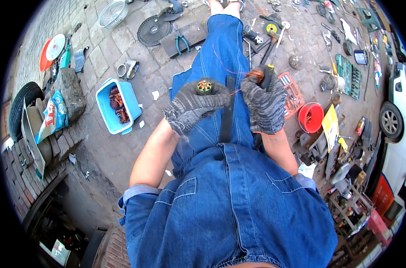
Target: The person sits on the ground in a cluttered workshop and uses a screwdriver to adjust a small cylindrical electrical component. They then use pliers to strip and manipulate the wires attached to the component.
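The light-blue plastic tub (133,107), with reddish-brown scrap windings (118,105) inside, stands on the paving. Right of the tub, above the lap, the gloved left hand (196,106) is closed around a small motor core (204,86), its round end facing up. Farther right of the tub, the gloved right hand (266,106) is clenched on a black-handled tool (267,77) and a bunch of copper wire (257,75); a thin strand appears to bridge the two hands. The step in hand looks like stripping winding off the core. The next move seems to call for a steady left grip while the right hand draws the strand outward without snapping it.
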Action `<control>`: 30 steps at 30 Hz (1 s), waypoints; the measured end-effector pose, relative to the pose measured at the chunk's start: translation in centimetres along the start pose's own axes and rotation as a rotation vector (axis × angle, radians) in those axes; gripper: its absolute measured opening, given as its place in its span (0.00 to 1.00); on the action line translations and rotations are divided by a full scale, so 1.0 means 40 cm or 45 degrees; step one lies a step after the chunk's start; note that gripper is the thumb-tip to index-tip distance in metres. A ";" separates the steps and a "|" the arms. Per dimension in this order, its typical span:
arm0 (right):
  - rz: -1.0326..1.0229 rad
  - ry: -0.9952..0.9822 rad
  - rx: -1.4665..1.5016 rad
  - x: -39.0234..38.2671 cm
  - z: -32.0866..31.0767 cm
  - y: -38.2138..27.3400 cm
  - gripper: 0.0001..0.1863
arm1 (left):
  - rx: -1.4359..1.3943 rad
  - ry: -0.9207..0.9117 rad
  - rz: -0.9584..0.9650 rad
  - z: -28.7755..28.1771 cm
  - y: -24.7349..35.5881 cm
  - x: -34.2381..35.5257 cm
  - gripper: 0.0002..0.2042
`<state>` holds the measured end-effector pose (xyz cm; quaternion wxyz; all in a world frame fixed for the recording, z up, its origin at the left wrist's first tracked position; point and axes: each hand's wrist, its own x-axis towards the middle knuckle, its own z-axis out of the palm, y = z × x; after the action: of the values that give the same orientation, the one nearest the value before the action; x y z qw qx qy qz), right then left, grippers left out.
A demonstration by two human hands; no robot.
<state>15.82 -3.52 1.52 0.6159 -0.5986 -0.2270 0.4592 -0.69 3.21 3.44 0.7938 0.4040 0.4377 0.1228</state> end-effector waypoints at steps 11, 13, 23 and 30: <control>0.157 0.107 0.876 0.065 -0.102 -0.035 0.07 | 0.272 0.483 0.544 -0.060 -0.065 -0.029 0.09; 0.095 0.024 0.647 0.044 -0.089 -0.030 0.09 | 0.468 0.606 1.017 -0.038 -0.085 -0.012 0.10; 0.247 0.015 0.825 0.002 -0.036 -0.058 0.11 | 1.273 0.749 1.635 0.059 -0.056 0.028 0.20; 0.383 0.074 0.893 -0.001 -0.026 -0.060 0.10 | 1.445 0.683 1.810 0.024 -0.070 0.046 0.19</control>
<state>17.36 -3.76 3.63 0.7153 -0.3911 0.0517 0.5769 0.71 1.90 0.54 0.0910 0.8599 0.2511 0.4350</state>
